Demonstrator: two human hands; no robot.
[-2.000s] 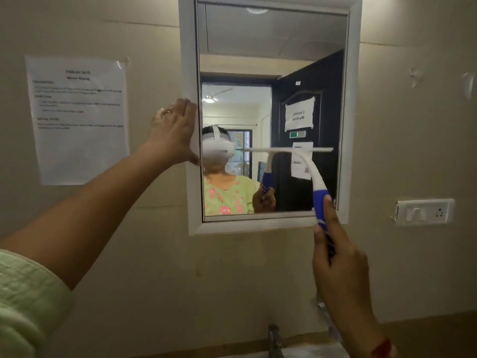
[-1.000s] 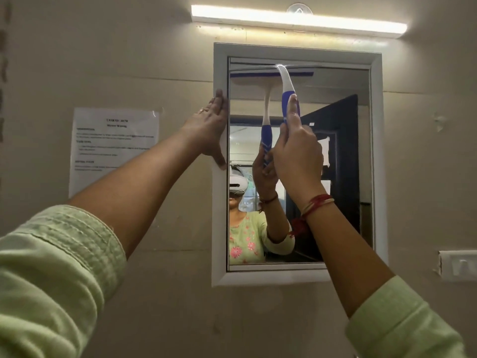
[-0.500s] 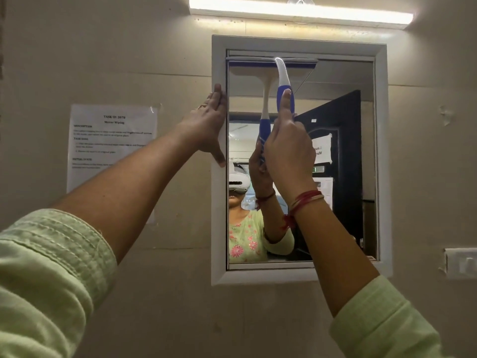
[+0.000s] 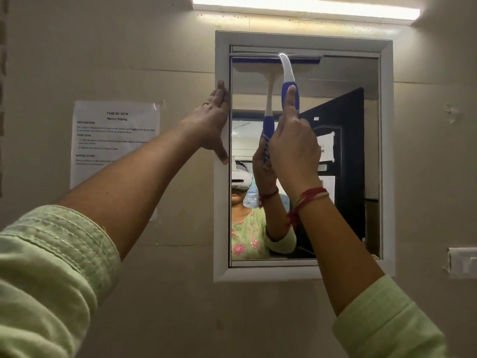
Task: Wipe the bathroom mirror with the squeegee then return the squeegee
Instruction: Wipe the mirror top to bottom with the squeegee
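Observation:
A white-framed mirror [image 4: 384, 151] hangs on the beige wall. A white and blue squeegee [image 4: 287, 71] stands upright against the glass, its blade lying along the mirror's top edge on the left half. My right hand [image 4: 293, 148] grips the blue handle with the thumb stretched up along it. My left hand [image 4: 213, 122] rests flat with straight fingers on the left side of the mirror frame. The glass reflects a person in a green flowered top and a dark door.
A taped paper notice [image 4: 113, 140] hangs on the wall left of the mirror. A lit tube light [image 4: 304, 7] runs above the frame. A white switch plate [image 4: 463, 262] sits at the right edge.
The squeegee went from mid-mirror at the right up to the top edge on the left half, then edged slightly higher. My left hand stays on the frame.

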